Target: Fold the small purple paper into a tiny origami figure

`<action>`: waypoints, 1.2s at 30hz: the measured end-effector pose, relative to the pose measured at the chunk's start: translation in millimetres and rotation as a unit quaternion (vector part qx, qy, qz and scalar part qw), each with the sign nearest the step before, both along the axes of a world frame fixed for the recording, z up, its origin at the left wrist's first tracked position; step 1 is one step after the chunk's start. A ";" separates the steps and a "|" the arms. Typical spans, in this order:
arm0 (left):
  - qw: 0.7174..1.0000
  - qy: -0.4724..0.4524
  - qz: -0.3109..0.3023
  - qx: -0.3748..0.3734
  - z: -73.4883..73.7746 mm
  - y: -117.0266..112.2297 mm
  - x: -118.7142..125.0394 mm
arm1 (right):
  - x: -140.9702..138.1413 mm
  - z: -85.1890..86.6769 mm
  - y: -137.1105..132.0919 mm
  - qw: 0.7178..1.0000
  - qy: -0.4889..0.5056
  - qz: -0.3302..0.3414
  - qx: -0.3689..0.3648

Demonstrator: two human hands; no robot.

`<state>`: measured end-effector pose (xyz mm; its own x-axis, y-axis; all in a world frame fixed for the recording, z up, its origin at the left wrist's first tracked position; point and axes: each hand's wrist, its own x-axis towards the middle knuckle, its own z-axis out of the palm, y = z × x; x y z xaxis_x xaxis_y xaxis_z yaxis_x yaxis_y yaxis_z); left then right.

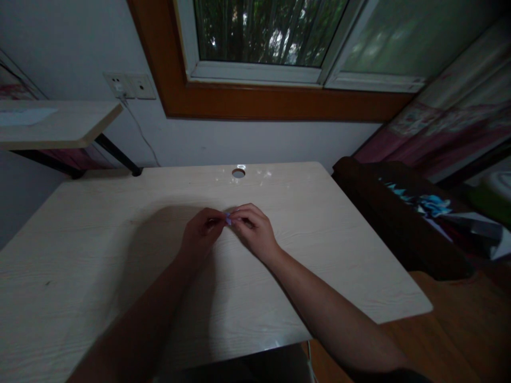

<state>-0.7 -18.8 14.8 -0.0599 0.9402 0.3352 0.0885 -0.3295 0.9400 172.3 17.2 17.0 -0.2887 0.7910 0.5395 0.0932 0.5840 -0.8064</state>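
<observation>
A small purple piece (228,218), perhaps folded paper, is pinched between my two hands above the middle of the table; most of it is hidden by fingertips and its exact kind is too small to tell. My left hand (202,230) grips its left side with thumb and forefinger. From the right, my right hand (255,229) pinches the other side, its fingers curled. Both hands are close to the pale wood-grain tabletop (319,213), and the fingertips of the two nearly touch.
A round cable hole (238,173) lies near the table's back edge. At the left, a raised shelf (59,125) stands on black legs. A white cord (139,127) hangs from the wall socket (130,86). Right of the table is a dark wooden piece (399,229) with cloth items on it.
</observation>
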 end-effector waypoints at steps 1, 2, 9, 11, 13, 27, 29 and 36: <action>1.000 0.010 0.000 0.008 -0.4 0.2 -0.7 | -0.1 0.1 -0.2 1.000 0.001 0.001 -0.002; 1.000 0.021 0.002 0.013 -0.8 0.5 -1.3 | -0.2 0.1 -0.3 1.000 0.003 0.001 -0.003; 0.997 0.073 0.034 0.012 -1.7 1.6 -4.6 | -0.6 0.0 -0.3 1.000 0.014 0.011 -0.023; 0.996 0.082 0.036 0.013 -2.2 1.8 -5.9 | -0.6 -0.1 0.0 0.999 0.016 0.012 -0.033; 0.995 0.089 0.032 0.012 -2.9 2.0 -6.9 | -0.7 -0.5 0.3 0.999 0.015 0.014 -0.046; 0.990 0.126 0.057 -0.014 -4.7 4.1 -3.5 | -3.0 -7.0 0.7 0.990 0.056 0.026 -0.128; 0.989 0.135 0.061 -0.016 -5.1 4.5 -3.6 | -3.2 -10.3 1.4 0.985 0.063 0.026 -0.156; 0.983 0.175 0.057 -0.013 -5.1 5.5 -4.3 | -4.7 -18.7 4.8 0.972 0.099 0.024 -0.212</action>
<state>-5.0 -13.3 9.7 -0.0508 0.9423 0.3309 0.4431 -0.2756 0.8531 167.6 22.0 -1.6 -0.2533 0.9428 0.2167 -0.1079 0.1951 -0.9748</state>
